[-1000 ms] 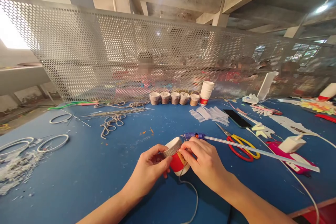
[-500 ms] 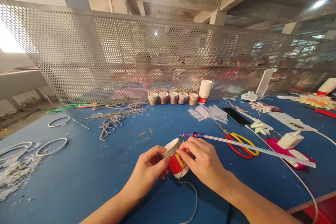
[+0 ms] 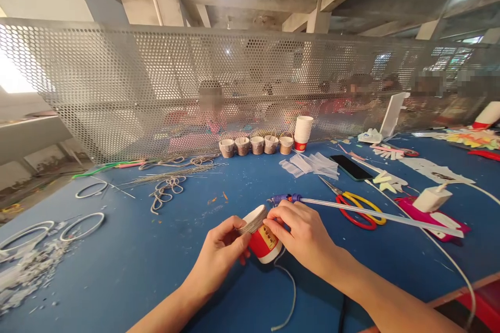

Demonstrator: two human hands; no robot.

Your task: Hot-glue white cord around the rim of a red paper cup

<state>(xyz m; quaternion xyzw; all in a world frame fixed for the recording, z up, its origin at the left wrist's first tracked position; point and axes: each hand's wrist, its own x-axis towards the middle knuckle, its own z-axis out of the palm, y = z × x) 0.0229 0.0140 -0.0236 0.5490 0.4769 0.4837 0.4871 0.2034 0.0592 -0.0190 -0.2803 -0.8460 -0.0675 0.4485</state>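
While fingers of the left hand (image 3: 223, 247) grip the tilted paper cup (image 3: 261, 247) toward the near edge of the counter (image 3: 156, 276) and those of the right hand (image 3: 302, 225) pinch the cord (image 3: 253, 225) wound round it, slack could let the wraps slide

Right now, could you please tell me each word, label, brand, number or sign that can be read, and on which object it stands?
None can be read for certain.
Yellow label on the red-and-white cup in the left hand: dark characters, too small and blurred to read.
Stack of paper cups: small mark on the red band, too blurred to read.
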